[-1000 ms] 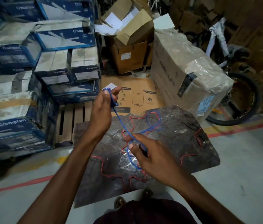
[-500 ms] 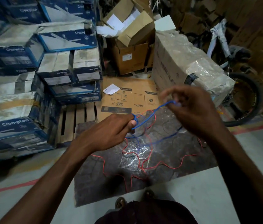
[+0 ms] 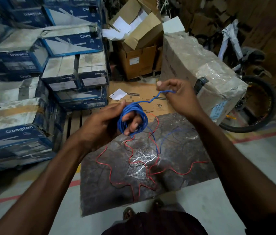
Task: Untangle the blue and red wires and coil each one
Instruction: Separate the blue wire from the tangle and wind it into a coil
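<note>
Head view: blue wire [image 3: 132, 119] is looped in several turns around the curled fingers [image 3: 134, 125] of the left hand [image 3: 106, 123], held above the stone slab [image 3: 191, 160]. Right hand [image 3: 178, 94] pinches its free end. Red wire [image 3: 132, 160] sprawls loose on the slab below.

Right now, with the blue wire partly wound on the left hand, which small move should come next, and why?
Probably the right hand should carry its pinched stretch of blue wire around the left hand, adding one slow turn. Several turns sit there already, but the rest lies on the dark slab, crossing the red wire, and could snag.
</note>
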`<state>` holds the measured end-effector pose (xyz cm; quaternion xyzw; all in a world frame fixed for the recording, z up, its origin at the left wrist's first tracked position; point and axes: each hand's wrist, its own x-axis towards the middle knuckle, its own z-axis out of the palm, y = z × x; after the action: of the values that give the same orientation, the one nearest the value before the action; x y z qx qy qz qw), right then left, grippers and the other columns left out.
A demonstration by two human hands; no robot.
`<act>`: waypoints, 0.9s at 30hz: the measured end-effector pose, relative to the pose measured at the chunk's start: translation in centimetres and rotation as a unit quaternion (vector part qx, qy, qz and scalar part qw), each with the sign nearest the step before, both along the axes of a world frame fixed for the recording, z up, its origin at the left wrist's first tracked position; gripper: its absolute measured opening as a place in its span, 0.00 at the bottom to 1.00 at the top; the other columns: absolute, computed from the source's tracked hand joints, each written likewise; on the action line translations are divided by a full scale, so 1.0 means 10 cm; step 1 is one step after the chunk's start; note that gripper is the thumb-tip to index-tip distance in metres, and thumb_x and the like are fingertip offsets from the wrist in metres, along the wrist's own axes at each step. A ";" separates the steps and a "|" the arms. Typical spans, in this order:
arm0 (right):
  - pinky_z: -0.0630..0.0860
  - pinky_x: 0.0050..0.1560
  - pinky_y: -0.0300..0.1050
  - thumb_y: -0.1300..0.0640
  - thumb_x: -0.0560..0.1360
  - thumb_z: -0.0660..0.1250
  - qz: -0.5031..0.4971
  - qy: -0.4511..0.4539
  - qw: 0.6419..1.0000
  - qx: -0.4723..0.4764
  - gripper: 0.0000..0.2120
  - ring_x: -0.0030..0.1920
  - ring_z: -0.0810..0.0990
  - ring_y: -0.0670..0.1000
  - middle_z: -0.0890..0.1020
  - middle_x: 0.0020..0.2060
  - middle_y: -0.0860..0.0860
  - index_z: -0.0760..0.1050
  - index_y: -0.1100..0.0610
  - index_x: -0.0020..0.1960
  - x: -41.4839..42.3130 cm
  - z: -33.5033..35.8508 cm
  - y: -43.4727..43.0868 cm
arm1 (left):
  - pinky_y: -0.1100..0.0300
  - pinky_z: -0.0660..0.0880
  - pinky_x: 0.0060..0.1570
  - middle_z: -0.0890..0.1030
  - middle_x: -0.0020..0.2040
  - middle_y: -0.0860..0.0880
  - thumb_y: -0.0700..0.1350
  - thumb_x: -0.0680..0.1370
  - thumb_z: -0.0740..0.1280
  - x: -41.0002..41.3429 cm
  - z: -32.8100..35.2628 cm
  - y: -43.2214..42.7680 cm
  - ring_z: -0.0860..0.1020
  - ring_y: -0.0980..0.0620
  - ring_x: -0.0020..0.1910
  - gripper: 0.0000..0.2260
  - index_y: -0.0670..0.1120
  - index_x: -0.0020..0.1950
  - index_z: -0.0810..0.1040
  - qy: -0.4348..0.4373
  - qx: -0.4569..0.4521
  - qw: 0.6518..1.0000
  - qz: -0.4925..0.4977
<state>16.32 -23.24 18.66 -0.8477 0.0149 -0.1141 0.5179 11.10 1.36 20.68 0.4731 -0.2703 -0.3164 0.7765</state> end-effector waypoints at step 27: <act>0.64 0.37 0.46 0.48 0.85 0.57 0.212 -0.113 0.903 -0.356 0.06 0.38 0.79 0.54 0.80 0.38 0.47 0.68 0.47 0.51 -1.31 -0.39 0.35 | 0.52 0.76 0.63 0.81 0.62 0.45 0.48 0.86 0.54 0.63 -0.58 -0.30 0.79 0.52 0.63 0.13 0.47 0.47 0.74 -0.134 0.181 0.897 0.380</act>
<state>3.27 -19.70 14.75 -0.9402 -0.2649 -0.0941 0.1922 17.39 -1.63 14.87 0.7104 -0.1095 0.0259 0.6947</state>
